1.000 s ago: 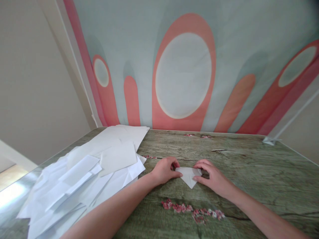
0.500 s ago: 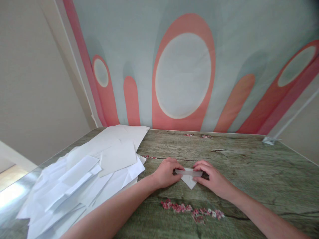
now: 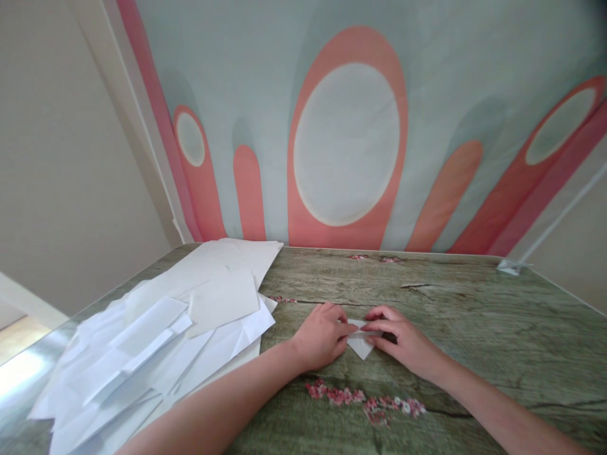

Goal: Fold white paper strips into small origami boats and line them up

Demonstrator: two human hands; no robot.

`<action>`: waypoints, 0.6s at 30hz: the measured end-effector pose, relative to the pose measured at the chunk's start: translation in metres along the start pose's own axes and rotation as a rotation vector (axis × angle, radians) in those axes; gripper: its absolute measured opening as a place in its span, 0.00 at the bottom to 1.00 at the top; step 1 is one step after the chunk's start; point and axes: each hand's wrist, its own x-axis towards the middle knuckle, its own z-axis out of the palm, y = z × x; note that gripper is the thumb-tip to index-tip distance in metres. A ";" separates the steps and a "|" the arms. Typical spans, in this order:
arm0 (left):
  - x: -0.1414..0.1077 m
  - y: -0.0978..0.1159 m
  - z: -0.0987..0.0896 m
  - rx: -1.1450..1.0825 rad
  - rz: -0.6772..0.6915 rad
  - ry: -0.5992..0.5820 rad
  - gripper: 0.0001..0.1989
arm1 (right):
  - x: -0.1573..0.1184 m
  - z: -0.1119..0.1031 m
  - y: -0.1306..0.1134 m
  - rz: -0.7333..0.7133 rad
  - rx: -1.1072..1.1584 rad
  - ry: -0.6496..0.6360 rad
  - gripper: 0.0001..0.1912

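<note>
A small folded white paper (image 3: 361, 347) lies on the wood-patterned table (image 3: 455, 328), pointed tip toward the near side. The left hand (image 3: 322, 338) grips its left side, the right hand (image 3: 401, 338) its right, fingertips nearly meeting above; both are equally close.

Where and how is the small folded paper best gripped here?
The folded paper is probably best pinched at the left and right of its wider far part, coming in from both sides: it tapers to a near tip, which offers less to hold. The left hand and right hand meet it from those sides.
</note>
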 end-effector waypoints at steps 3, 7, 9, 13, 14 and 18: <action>0.000 0.005 -0.004 0.101 0.028 -0.026 0.13 | -0.001 0.000 0.000 -0.022 -0.033 -0.002 0.10; 0.000 0.011 -0.007 0.208 0.066 -0.063 0.14 | -0.001 0.000 0.001 -0.049 -0.083 -0.007 0.10; 0.000 0.013 -0.008 0.249 0.082 -0.063 0.13 | -0.001 0.000 0.003 -0.062 -0.100 -0.012 0.10; 0.001 0.017 -0.008 0.305 0.118 -0.058 0.11 | -0.001 0.002 0.005 -0.083 -0.130 -0.017 0.11; 0.001 0.017 -0.008 0.313 0.121 -0.062 0.10 | -0.001 0.002 0.005 -0.087 -0.138 -0.016 0.11; 0.000 0.018 -0.009 0.322 0.121 -0.079 0.10 | -0.002 0.003 0.006 -0.111 -0.178 -0.006 0.12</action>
